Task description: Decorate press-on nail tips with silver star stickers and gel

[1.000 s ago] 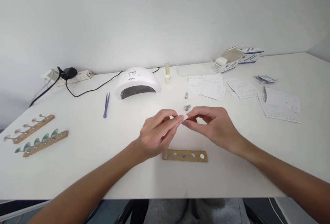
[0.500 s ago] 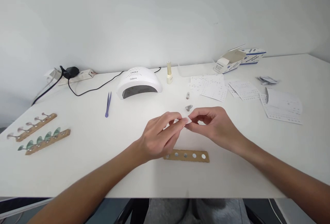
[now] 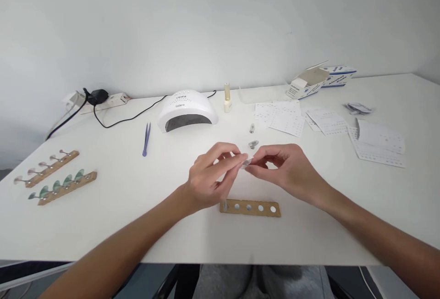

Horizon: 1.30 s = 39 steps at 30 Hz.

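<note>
My left hand (image 3: 215, 175) and my right hand (image 3: 283, 163) meet above the table, fingertips pinched together. Between them is a small shiny, clear-and-silvery nail tip (image 3: 246, 163), partly covered by the fingers of both hands. Just beyond lie two similar loose pieces: a flat one on a small base (image 3: 253, 144) and a narrow one (image 3: 252, 128). Below the hands, a brown strip (image 3: 254, 213) shows a row of round silvery spots, with a clear upright piece (image 3: 225, 206) at its left end, near my left hand.
At left are a strip with green nail tips on stands (image 3: 68, 190), another with pale ones (image 3: 53, 169), and purple tweezers (image 3: 146, 139). Behind stand a white nail lamp (image 3: 187, 106), a polish bottle (image 3: 227, 98) and an open box (image 3: 305, 83). Printed sheets (image 3: 287, 120) lie at right.
A white bit at the fingertips has given way to the shiny nail tip showing between them. My left fingers have shifted slightly. The whole view has drifted a little.
</note>
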{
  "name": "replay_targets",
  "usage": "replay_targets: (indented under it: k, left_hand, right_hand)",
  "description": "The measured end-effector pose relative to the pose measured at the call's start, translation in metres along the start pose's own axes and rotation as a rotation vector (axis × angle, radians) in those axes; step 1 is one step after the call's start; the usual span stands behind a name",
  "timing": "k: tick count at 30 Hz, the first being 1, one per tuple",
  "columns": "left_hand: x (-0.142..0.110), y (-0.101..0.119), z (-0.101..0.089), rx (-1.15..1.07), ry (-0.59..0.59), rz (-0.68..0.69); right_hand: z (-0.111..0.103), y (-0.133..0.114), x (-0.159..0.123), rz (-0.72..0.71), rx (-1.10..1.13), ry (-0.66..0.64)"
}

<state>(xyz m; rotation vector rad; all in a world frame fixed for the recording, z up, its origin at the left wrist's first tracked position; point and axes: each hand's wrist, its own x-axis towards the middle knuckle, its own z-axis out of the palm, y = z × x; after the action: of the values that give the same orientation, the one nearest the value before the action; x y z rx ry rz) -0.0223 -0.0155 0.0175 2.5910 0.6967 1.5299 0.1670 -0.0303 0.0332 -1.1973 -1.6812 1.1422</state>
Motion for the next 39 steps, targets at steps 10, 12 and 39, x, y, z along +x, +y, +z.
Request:
replay_targets:
  k: [10,12,39]
  left_hand:
    - [-0.002,-0.001,0.002,-0.011,-0.009,0.029]
    - [-0.001,-0.002,0.003,-0.012,0.013,0.025]
    - [-0.004,-0.025,0.005,-0.119,0.052,-0.327]
  right_hand:
    - [-0.006,0.001,0.003,0.119,0.206,-0.028]
    - [-0.009,0.002,0.005,0.137,0.226,-0.008]
    - [-0.035,0.007,0.015,0.051,0.064,0.272]
